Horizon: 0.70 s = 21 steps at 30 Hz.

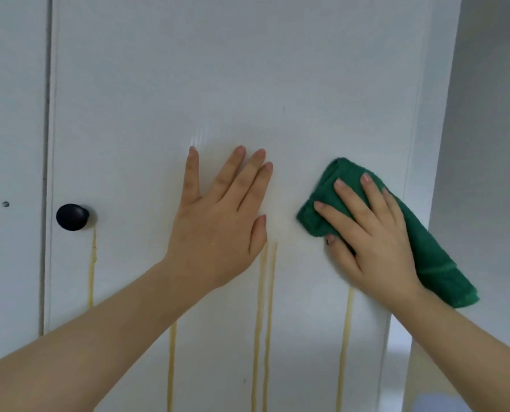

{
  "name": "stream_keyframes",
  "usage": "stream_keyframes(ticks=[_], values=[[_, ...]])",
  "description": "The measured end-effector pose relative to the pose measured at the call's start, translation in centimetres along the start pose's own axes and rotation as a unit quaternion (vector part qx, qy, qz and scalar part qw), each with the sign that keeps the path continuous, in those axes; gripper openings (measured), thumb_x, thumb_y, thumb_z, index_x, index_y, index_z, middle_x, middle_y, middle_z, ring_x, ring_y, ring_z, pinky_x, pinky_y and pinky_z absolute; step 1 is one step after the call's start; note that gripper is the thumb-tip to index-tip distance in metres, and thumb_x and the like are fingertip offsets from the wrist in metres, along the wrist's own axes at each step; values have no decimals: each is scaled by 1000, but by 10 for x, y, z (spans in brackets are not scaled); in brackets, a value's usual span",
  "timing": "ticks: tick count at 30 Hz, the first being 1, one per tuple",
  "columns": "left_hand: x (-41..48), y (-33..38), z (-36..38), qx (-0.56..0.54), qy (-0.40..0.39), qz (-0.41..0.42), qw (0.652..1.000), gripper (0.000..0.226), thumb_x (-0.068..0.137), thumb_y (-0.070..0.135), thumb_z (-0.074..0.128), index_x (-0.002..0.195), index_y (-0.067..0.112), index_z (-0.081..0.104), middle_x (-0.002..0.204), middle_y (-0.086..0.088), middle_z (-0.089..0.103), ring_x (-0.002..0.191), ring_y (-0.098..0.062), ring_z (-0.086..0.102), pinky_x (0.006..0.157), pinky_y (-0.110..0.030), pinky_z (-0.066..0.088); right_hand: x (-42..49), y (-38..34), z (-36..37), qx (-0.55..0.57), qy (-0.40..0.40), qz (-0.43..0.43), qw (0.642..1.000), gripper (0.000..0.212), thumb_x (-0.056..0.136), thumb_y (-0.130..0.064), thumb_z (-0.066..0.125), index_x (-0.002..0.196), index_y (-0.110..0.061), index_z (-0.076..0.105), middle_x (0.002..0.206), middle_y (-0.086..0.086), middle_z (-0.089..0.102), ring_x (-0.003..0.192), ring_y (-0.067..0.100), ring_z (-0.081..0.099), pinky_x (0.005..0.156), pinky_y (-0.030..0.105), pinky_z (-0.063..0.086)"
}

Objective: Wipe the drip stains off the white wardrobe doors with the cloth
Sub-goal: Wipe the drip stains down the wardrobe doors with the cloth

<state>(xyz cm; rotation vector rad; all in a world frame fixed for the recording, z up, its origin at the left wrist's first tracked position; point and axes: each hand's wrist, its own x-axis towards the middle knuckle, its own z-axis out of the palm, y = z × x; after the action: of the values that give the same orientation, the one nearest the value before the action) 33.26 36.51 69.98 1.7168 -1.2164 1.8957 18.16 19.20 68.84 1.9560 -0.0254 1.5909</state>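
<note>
Hands flat, left (218, 230) on door (158, 84), right (372, 245) pressing cloth (435, 260) slanting upper-left to lower-right.

The yellow drip stains (259, 322) run off the bottom edge, and one goes behind the left arm (99, 346). The right hand (369, 239) covers the middle of the green cloth (435, 263). A tiny dark spot (5, 204) on the left door (10, 114) is too small to tell what it is.

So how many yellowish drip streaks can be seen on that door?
5. One streak runs below the black knob; another below the left forearm; a close pair below the left hand; one below the right hand. The arms may hide more.
</note>
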Motion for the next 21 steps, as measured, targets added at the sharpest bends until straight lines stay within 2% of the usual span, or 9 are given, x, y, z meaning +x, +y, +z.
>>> stream_keyframes(ticks=[5,9,11,14,17,21], values=[[-3,6,1,-5,9,-18,1000,53,92,28,35,139,4,42,146,-10,40,136,-27,36,108,-62,9,25,-1,5,5,69,171,983,41,89,-20,43,128,-14,56,141,14,44,135,37,24,110,45,17],[-16,11,-3,-18,2,-30,999,54,92,28,34,140,4,39,146,-11,39,136,-26,35,108,-63,9,-32,-30,7,7,28,144,989,40,89,-22,44,130,-20,48,141,12,42,135,37,23,114,42,13],[-21,10,-4,-16,-4,-34,999,55,92,29,34,140,4,39,146,-11,39,136,-25,35,108,-63,9,-30,-23,1,10,6,123,992,40,89,-24,45,128,-19,49,140,14,44,134,37,24,112,43,16],[-24,7,-4,-13,-10,-34,999,55,92,29,34,140,3,39,146,-11,39,136,-25,35,108,-61,7,8,-3,-2,-3,22,179,984,43,88,-24,43,129,-15,55,141,16,44,135,39,25,108,51,23],[-26,9,-5,-14,-14,-38,999,55,92,29,34,140,3,39,146,-11,38,136,-26,34,108,-62,7,12,-11,2,1,45,239,970,44,90,-23,42,131,-14,53,145,14,40,137,39,23,111,48,17],[-30,11,-5,-22,-23,-42,999,55,92,30,32,140,3,39,147,-12,37,137,-26,33,107,-63,8,-46,-44,6,4,20,194,981,40,89,-23,43,128,-17,49,139,17,45,135,38,22,112,43,14]])
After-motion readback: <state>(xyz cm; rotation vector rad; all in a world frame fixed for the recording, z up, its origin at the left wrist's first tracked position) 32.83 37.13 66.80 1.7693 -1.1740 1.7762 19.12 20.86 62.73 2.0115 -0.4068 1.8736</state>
